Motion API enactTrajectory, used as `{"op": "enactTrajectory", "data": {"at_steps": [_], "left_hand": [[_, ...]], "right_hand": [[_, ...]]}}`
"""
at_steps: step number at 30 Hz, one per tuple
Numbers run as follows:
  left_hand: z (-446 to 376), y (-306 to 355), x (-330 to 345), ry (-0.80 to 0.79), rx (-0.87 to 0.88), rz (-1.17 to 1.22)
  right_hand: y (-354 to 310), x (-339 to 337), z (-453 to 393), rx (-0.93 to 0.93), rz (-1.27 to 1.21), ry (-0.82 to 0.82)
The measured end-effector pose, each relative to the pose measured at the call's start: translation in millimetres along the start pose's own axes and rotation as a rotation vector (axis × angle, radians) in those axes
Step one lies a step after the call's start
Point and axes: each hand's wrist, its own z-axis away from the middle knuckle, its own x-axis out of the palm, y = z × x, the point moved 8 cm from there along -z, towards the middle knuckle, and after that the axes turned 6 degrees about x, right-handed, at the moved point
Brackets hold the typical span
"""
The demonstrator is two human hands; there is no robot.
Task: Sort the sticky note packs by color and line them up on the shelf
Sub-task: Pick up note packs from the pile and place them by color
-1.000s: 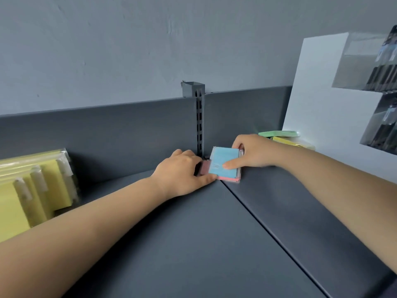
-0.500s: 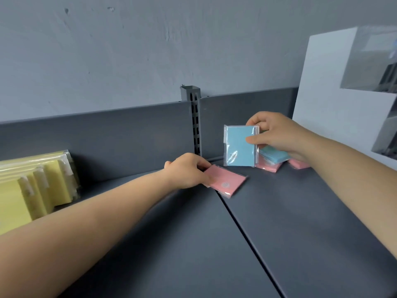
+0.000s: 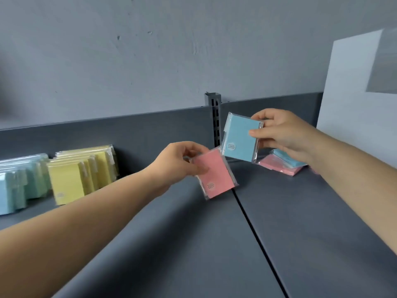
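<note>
My left hand (image 3: pixel 176 163) pinches a pink sticky note pack (image 3: pixel 214 175) in clear wrap, lifted just above the dark grey shelf (image 3: pixel 193 244). My right hand (image 3: pixel 281 134) pinches a blue sticky note pack (image 3: pixel 240 138) by its right edge, holding it upright in the air near the shelf's back panel. Under my right hand lies a small pile of pink and blue packs (image 3: pixel 283 163) flat on the shelf. At the left, a row of yellow packs (image 3: pixel 79 173) stands against the back, with a row of pale green-blue packs (image 3: pixel 19 183) beside it.
A slotted metal upright (image 3: pixel 214 117) divides the back panel. A seam (image 3: pixel 255 235) runs between two shelf boards. A white board (image 3: pixel 356 100) leans at the right behind the pile. A grey wall rises behind the shelf.
My left hand lifted the pink pack off the shelf. My right hand raised the blue pack higher. The view swung left, showing more of the yellow and pale green-blue rows.
</note>
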Motion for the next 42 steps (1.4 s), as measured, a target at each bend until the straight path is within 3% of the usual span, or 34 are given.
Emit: {"op": "enactTrajectory", "data": {"at_steps": [19, 32, 42], "left_hand": [[191, -50, -214, 0.317, -0.061, 0.108], [294, -91, -325, 0.47, -0.112, 0.068], [297, -119, -362, 0.538, -0.137, 0.048]], "right_hand": [[-71, 251, 79, -0.095, 0.059, -0.321], [-75, 395, 113, -0.077, 0.152, -0.371], [-77, 458, 80, -0.213, 0.5, -0.334]]}}
